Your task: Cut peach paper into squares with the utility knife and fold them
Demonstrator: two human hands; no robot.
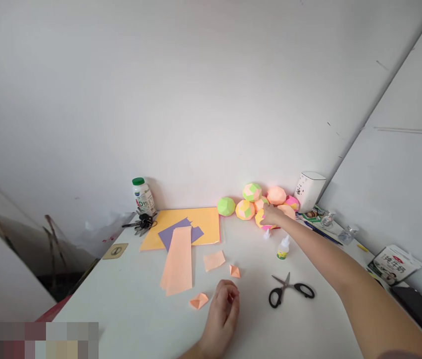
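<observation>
My right hand (271, 215) reaches to the back of the table, its fingers and thumb around the top of a yellow and pink faceted paper ball (259, 219). Part of that ball is hidden behind the hand. Against the wall is a pile of similar balls, among them a green one (226, 206) and a peach one (276, 195). My left hand (224, 310) rests near the front with its fingers curled in and nothing visible in them. Close to it lie two small folded peach paper pieces, one left (199, 300) and one beyond (235, 270).
Black-handled scissors (286, 288) lie spread on the right, behind them a glue bottle (283, 248) and its cap (266, 234). Peach strips (179, 264), a peach rectangle (214, 261), purple paper (166, 235) and yellow sheets (207, 219) lie left. Keys (144, 222) and a green-lidded jar (144, 197) stand behind.
</observation>
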